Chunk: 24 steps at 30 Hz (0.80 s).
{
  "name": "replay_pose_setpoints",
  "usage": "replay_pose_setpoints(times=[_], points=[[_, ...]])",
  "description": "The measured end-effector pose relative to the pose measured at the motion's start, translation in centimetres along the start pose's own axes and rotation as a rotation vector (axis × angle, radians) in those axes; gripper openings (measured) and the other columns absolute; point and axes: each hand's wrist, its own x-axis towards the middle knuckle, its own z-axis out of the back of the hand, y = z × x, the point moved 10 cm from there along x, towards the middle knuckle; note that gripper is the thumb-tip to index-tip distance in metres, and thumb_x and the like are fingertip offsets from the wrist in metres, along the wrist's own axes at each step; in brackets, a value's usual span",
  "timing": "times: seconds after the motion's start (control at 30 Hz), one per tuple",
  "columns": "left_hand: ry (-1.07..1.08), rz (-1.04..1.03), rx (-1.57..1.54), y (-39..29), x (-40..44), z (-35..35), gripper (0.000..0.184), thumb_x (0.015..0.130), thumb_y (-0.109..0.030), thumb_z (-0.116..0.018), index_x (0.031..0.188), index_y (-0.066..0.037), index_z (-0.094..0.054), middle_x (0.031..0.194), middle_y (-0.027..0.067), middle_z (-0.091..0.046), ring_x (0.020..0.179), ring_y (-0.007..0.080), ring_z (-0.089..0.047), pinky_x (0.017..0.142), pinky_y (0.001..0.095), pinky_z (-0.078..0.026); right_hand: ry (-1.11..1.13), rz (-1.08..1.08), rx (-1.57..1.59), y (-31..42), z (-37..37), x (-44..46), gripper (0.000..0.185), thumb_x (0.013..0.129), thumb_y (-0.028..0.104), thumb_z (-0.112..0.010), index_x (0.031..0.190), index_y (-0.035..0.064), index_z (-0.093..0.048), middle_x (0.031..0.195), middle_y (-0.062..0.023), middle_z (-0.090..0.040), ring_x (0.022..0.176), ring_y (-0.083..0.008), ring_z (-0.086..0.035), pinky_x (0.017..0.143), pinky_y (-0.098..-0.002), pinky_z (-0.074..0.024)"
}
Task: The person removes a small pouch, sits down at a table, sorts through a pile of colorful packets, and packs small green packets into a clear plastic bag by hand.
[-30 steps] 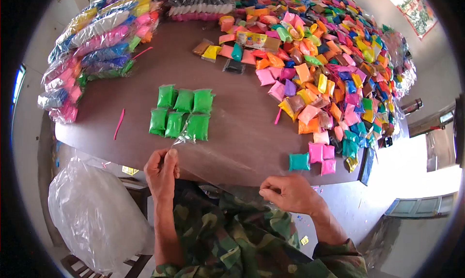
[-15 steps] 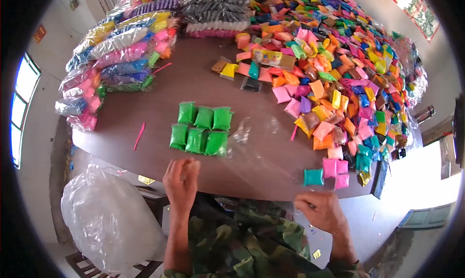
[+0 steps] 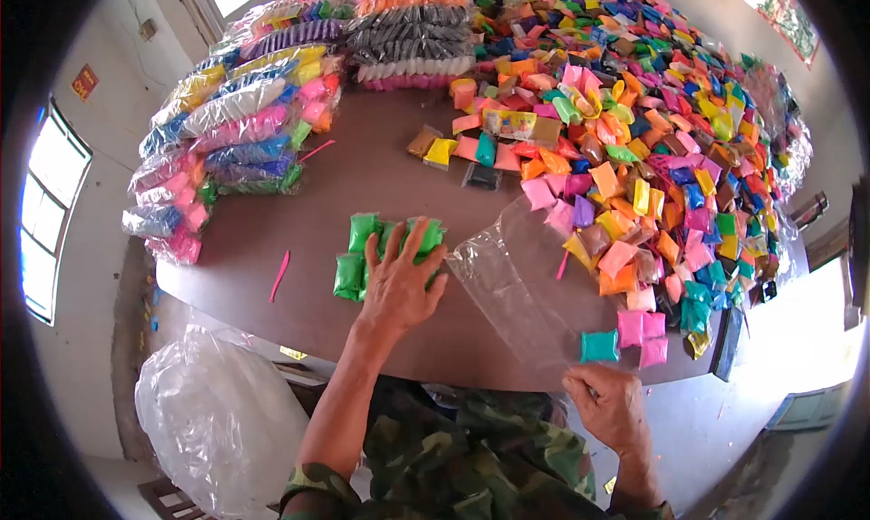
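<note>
My left hand (image 3: 399,280) lies with fingers spread over the green packets (image 3: 364,232), which sit in two rows on the table. It covers several of them, and whether it grips any is hidden. A long clear plastic bag (image 3: 507,289) stretches over the tabletop between my two hands. At the bag's near end, by the table's front edge, my right hand (image 3: 609,402) is closed with the thin plastic running into its fingers. Just beyond that hand lie a teal packet (image 3: 599,346) and a few pink packets (image 3: 642,331).
A large heap of small coloured packets (image 3: 634,184) covers the table's right side. Filled clear bags of packets (image 3: 245,130) are stacked at the back left. A pink strip (image 3: 280,276) lies on the brown table (image 3: 317,339). A big bundle of clear plastic (image 3: 217,411) stands below left.
My left hand has moved forward from the table edge onto the green packets, its fingers spreading. The clear bag now lies more stretched out. My right hand stays closed near the edge.
</note>
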Motion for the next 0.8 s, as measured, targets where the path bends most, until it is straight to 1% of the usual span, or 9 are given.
replay_pose_setpoints(times=[0.07,0.27,0.3,0.4,0.53,0.57,0.67,0.7,0.8], points=[[0.003,0.019,0.013,1.1,-0.4,0.3,0.04,0.089,-0.029,-0.073,0.127,-0.017,-0.073,0.161,0.0112,-0.042,0.145,0.0407,-0.042,0.117,0.068,-0.031,-0.011,0.021,-0.007,0.1,-0.4,0.3,0.008,0.089,0.008,-0.077,0.095,0.0026,-0.075,0.082,-0.0147,-0.073,0.072,-0.0331,-0.071,0.064,-0.0391,-0.0547],[-0.001,0.081,0.076,5.7,-2.1,1.9,0.039,0.089,-0.027,-0.073,0.126,-0.016,-0.074,0.161,0.0106,-0.044,0.143,0.038,-0.045,0.117,0.0656,-0.032,0.032,0.097,-0.032,0.8,-2.9,1.7,0.008,0.09,0.013,-0.077,0.092,0.0052,-0.075,0.079,-0.0123,-0.072,0.071,-0.0333,-0.07,0.063,-0.0408,-0.0537],[0.032,0.08,0.069,6.4,-2.5,2.2,0.039,0.092,-0.025,-0.072,0.129,-0.013,-0.072,0.163,0.014,-0.041,0.148,0.0371,-0.041,0.12,0.0629,-0.03,0.045,0.109,-0.051,1.1,-3.4,2.1,0.009,0.091,0.014,-0.076,0.092,0.0057,-0.074,0.079,-0.012,-0.071,0.071,-0.0333,-0.07,0.063,-0.0411,-0.0538],[0.029,0.083,0.104,8.5,-3.6,2.9,0.04,0.092,-0.026,-0.072,0.13,-0.014,-0.072,0.164,0.0138,-0.041,0.149,0.0371,-0.041,0.121,0.0629,-0.029,0.106,0.139,-0.101,1.9,-4.7,3.0,0.009,0.092,0.016,-0.074,0.094,0.0071,-0.074,0.08,-0.0111,-0.071,0.072,-0.0335,-0.07,0.065,-0.0419,-0.0544],[0.027,0.075,0.119,9.5,-4.9,3.3,0.045,0.096,-0.036,-0.07,0.135,-0.015,-0.071,0.163,0.0186,-0.041,0.15,0.039,-0.04,0.124,0.0611,-0.025,0.132,0.231,-0.098,2.9,-6.2,4.2,0.012,0.09,0.017,-0.075,0.099,0.0091,-0.073,0.087,-0.0096,-0.073,0.078,-0.0329,-0.071,0.069,-0.0428,-0.0555],[0.041,0.085,0.139,9.1,-5.0,3.9,0.052,0.097,-0.042,-0.068,0.141,-0.014,-0.067,0.163,0.0207,-0.041,0.15,0.0402,-0.04,0.124,0.0605,-0.024,0.116,0.265,-0.084,3.3,-6.4,4.6,0.014,0.089,0.017,-0.076,0.101,0.0095,-0.073,0.089,-0.0092,-0.074,0.08,-0.0326,-0.071,0.071,-0.0431,-0.0557],[-0.043,0.15,0.074,9.6,-5.5,6.0,0.057,0.098,-0.047,-0.066,0.143,-0.011,-0.065,0.163,0.0203,-0.04,0.151,0.0414,-0.038,0.124,0.061,-0.025,0.133,0.215,-0.121,3.3,-6.6,5.1,0.02,0.086,0.015,-0.078,0.104,0.0096,-0.072,0.091,-0.0084,-0.074,0.083,-0.0321,-0.072,0.075,-0.0442,-0.0556],[-0.11,0.196,0.146,10.6,-5.4,7.5,0.057,0.098,-0.043,-0.068,0.142,-0.008,-0.064,0.156,0.0215,-0.05,0.145,0.0421,-0.045,0.119,0.0566,-0.034,0.116,0.234,-0.124,3.7,-6.4,5.1,0.02,0.085,0.014,-0.078,0.104,0.0094,-0.072,0.09,-0.0082,-0.074,0.083,-0.032,-0.072,0.076,-0.0445,-0.0553],[-0.276,0.426,0.0,20.2,-7.2,8.2,0.048,0.094,-0.038,-0.074,0.131,-0.008,-0.068,0.137,0.0194,-0.065,0.128,0.0404,-0.059,0.107,0.051,-0.046,0.071,0.274,-0.139,4.1,-5.8,5.1,0.022,0.083,0.013,-0.079,0.104,0.0088,-0.072,0.09,-0.0077,-0.074,0.083,-0.0312,-0.072,0.078,-0.045,-0.0542]])
